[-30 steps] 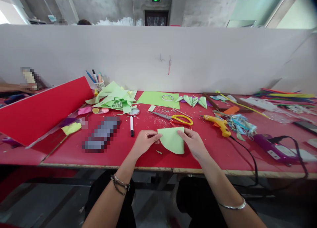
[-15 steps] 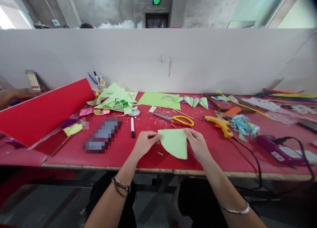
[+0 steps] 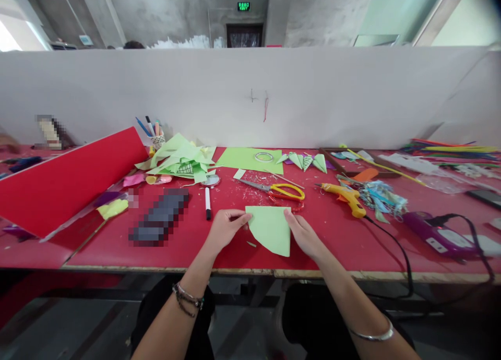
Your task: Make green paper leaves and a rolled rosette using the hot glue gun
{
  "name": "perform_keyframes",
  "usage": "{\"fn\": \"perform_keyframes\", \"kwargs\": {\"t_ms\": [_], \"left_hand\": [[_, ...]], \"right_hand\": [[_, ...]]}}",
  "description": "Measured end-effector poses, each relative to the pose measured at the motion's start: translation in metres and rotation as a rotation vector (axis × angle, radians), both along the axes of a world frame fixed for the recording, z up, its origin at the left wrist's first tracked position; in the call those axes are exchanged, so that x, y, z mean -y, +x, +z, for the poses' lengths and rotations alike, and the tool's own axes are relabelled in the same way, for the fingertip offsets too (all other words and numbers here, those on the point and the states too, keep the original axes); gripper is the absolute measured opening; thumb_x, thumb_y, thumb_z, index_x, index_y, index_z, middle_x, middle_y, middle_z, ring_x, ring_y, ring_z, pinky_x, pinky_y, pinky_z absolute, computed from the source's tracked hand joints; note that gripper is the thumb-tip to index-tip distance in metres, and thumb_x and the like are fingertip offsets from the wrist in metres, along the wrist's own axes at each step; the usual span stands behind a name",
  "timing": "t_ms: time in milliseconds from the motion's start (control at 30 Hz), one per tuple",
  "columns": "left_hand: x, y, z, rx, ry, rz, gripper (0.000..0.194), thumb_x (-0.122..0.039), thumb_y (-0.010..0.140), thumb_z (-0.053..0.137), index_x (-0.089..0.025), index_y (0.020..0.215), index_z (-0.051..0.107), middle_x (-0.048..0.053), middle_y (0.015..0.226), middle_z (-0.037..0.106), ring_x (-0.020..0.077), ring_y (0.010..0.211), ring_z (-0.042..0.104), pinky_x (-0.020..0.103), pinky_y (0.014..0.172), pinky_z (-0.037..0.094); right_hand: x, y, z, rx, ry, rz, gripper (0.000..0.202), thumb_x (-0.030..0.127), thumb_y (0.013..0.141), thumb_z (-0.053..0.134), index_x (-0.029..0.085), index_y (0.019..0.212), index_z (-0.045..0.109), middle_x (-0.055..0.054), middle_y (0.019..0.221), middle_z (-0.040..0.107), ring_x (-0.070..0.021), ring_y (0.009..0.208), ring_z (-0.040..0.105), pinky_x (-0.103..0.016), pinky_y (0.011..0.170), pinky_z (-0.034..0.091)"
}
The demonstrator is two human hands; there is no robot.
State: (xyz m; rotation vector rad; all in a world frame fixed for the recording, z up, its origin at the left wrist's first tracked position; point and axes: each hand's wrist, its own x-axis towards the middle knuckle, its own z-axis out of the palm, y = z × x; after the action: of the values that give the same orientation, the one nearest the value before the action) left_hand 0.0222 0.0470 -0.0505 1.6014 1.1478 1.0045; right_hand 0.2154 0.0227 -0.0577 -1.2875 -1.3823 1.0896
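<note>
A light green piece of paper [image 3: 271, 230], cut to a quarter-round shape, is held just above the red table near its front edge. My left hand [image 3: 224, 229] pinches its upper left corner between thumb and fingers. At the upper right corner, my right hand [image 3: 303, 235] grips the edge, thumb in front. Beyond the paper lie scissors with yellow handles [image 3: 287, 191], blades pointing left. A white marker with a black cap [image 3: 207, 203] rests to the left of them. Small green cones [image 3: 307, 162] lie farther back.
At right are a yellow glue gun [image 3: 346, 195], its black cord, and a purple device [image 3: 438, 237]. Green paper scraps [image 3: 182, 159] are heaped at back left. A dark phone [image 3: 160, 216] and a slanted red board [image 3: 74, 180] stand left. A white partition [image 3: 176, 96] runs behind.
The whole view has shifted slightly. Both hands still hold the green paper, which looks a little flatter toward me. The other person's hand at far left has drawn back mostly out of view.
</note>
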Motion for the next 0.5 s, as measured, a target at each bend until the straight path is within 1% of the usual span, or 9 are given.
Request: {"fn": "perform_keyframes", "kwargs": {"t_ms": [133,200,267,367,500], "left_hand": [[-0.0006,-0.0004,-0.0018,0.024,-0.019,0.015,0.032,-0.043,0.069,0.057,-0.013,0.058,0.062,0.000,0.051,0.057,0.0120,0.054,0.051,0.022,0.057,0.040],[-0.0006,-0.0006,-0.0026,0.038,-0.028,0.015,0.032,-0.044,0.068,0.057,-0.013,0.060,0.064,0.000,0.051,0.058,0.0120,0.054,0.051,0.022,0.057,0.041],[-0.0007,-0.0009,-0.0033,0.059,-0.034,0.021,0.032,-0.044,0.068,0.058,-0.013,0.062,0.064,0.000,0.051,0.058,0.0118,0.053,0.051,0.022,0.056,0.041],[-0.0012,-0.0014,-0.0039,0.095,-0.033,0.057,0.031,-0.042,0.068,0.059,-0.013,0.060,0.064,-0.001,0.051,0.057,0.0109,0.054,0.050,0.022,0.057,0.041],[-0.0023,-0.0022,-0.0051,0.141,-0.048,0.087,0.031,-0.043,0.067,0.061,-0.012,0.063,0.065,0.000,0.052,0.058,0.0109,0.054,0.050,0.022,0.057,0.041]], "right_hand": [[-0.0013,-0.0002,-0.0019,0.015,-0.007,0.083,0.051,0.060,0.074,0.041,0.014,0.069,0.065,-0.004,0.063,0.064,-0.0208,0.067,0.059,-0.027,0.060,0.043],[-0.0023,0.0000,-0.0027,0.031,0.007,0.070,0.052,0.060,0.073,0.041,0.014,0.064,0.062,-0.004,0.061,0.063,-0.0196,0.062,0.058,-0.026,0.057,0.042],[-0.0022,-0.0005,-0.0025,0.025,0.017,0.057,0.051,0.060,0.073,0.042,0.014,0.061,0.061,-0.004,0.060,0.062,-0.0187,0.061,0.057,-0.026,0.057,0.042],[-0.0001,-0.0021,-0.0008,-0.002,0.003,0.099,0.049,0.059,0.074,0.041,0.016,0.063,0.061,-0.003,0.061,0.062,-0.0171,0.060,0.055,-0.025,0.058,0.042],[0.0015,-0.0032,-0.0002,0.027,-0.014,0.143,0.049,0.058,0.074,0.042,0.016,0.053,0.055,-0.001,0.053,0.056,-0.0135,0.051,0.049,-0.023,0.049,0.037]]}}
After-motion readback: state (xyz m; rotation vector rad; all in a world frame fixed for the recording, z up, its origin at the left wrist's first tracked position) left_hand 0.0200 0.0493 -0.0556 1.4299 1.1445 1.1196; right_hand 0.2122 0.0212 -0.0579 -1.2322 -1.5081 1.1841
